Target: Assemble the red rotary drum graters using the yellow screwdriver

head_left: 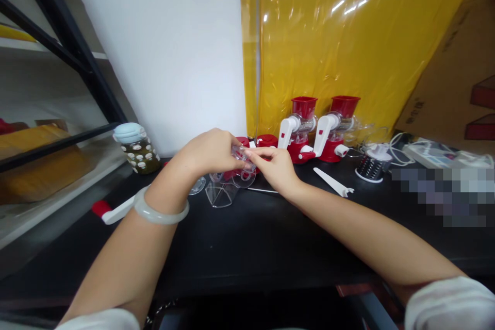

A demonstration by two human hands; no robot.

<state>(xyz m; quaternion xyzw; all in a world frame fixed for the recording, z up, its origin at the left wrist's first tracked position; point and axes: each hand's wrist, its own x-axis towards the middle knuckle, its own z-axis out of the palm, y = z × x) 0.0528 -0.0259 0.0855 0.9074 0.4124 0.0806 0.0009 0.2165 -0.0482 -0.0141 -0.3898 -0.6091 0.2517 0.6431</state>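
Observation:
My left hand (212, 151) is closed around a small clear plastic part (240, 155). From the other side, my right hand (279, 169) pinches the same part with its fingertips. Below my hands a transparent, funnel-shaped piece (221, 195) rests on the black table. Red bases (266, 140) stand just behind, partly covered by my fingers. A white crank handle with a red knob (101, 209) lies left of my left forearm. Right of my right hand is a flat white wrench-like piece (332, 181).
Two red-and-white rotary graters (303, 129) stand at the back against yellow wrapping (309, 36). Further right are a metal grater drum (372, 165) and a white power strip (436, 157). A jar with a light blue lid (129, 133) stands at the left, beside a shelf rack (77, 59).

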